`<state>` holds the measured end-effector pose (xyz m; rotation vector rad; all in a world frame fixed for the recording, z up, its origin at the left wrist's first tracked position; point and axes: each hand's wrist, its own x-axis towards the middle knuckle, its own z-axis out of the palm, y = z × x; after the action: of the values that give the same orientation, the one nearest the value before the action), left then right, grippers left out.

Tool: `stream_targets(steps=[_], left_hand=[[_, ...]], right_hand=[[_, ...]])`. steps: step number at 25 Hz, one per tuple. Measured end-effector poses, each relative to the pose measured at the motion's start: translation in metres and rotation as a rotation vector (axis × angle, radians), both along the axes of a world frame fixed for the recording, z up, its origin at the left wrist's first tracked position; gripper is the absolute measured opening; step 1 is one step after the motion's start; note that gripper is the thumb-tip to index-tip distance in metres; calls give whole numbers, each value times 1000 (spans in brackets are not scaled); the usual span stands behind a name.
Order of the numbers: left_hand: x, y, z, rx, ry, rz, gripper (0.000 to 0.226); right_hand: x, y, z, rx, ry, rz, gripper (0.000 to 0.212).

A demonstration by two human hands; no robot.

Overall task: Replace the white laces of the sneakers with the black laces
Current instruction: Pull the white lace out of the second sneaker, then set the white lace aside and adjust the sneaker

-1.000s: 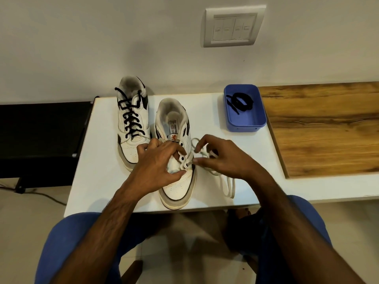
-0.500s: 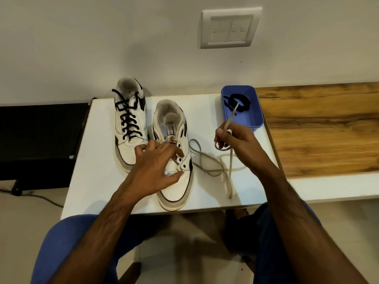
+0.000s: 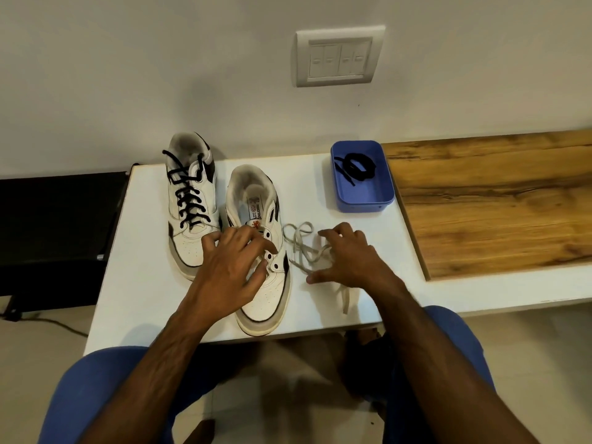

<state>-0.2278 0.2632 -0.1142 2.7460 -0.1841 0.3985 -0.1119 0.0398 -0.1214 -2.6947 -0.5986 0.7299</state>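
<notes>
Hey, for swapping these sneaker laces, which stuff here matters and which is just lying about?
Job: unlaced sneaker, black-laced sneaker, white lace, black lace, blue tray, left hand, right hand.
Lying about: wall switch plate, wooden board.

There is only one view, from a camera on the person's head. It looks forward and steeply down, close over the white rectangular table point(image 3: 144, 251) in the middle of the frame. The pale wall fills the top; blue-clothed knees fill the bottom.

Left hand point(image 3: 232, 267) curled, right hand point(image 3: 349, 259) spread
</notes>
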Motion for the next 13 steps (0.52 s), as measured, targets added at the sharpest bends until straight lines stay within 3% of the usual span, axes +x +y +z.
stream_targets(steps=[2, 6, 9, 13], left_hand=[[-1, 0, -1, -21, -22, 7, 20], [-7, -4, -1, -66, -4, 12, 19], [-11, -10, 12, -206, 75, -15, 26], [-1, -19, 61, -634, 247, -87, 52]], right_hand=[[-13, 15, -13, 33, -42, 57, 77], [-30, 32, -21, 100, -215, 129, 26], [-22, 18, -5, 14, -187, 117, 15], [-2, 7, 86, 288, -2, 92, 10]])
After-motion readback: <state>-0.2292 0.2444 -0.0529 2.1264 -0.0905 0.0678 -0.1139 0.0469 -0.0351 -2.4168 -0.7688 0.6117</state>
